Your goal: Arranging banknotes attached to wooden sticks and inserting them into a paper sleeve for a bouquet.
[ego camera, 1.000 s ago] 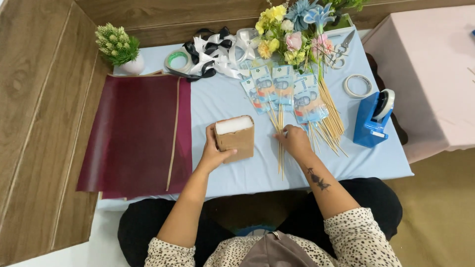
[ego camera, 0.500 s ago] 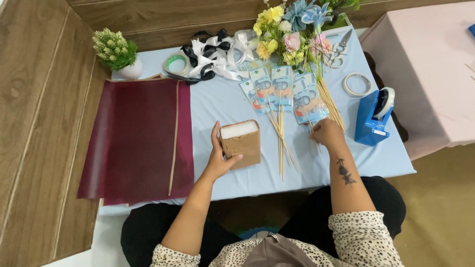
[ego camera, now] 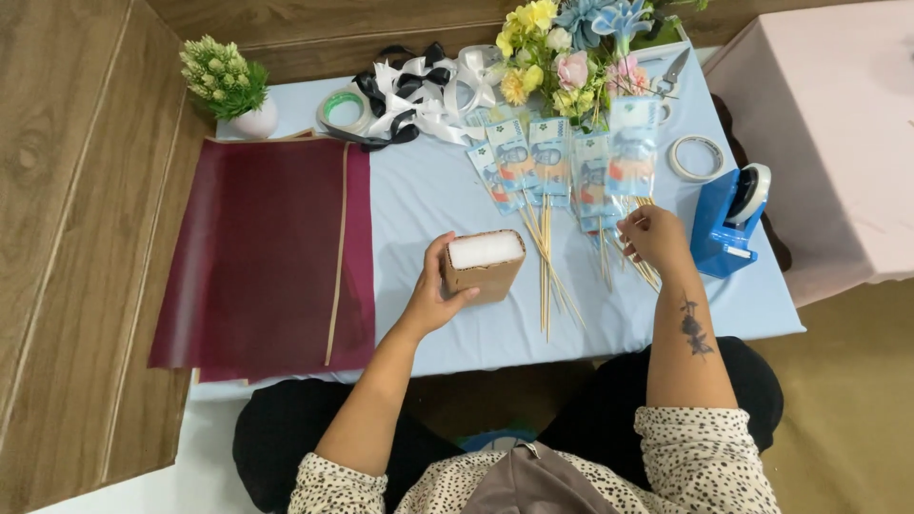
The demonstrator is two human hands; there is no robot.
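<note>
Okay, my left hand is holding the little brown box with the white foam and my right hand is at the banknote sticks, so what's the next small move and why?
Probably lift one stick clear. The right hand has its fingers on a thin wooden skewer with a blue banknote taped on top. The left hand grips the small brown cardboard box, its white foam block facing up and bare. The skewers overlap, so raise it gently.

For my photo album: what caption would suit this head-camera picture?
Left hand grips a brown foam-filled box while the right hand picks at banknotes on wooden skewers, on a light blue table.
</note>
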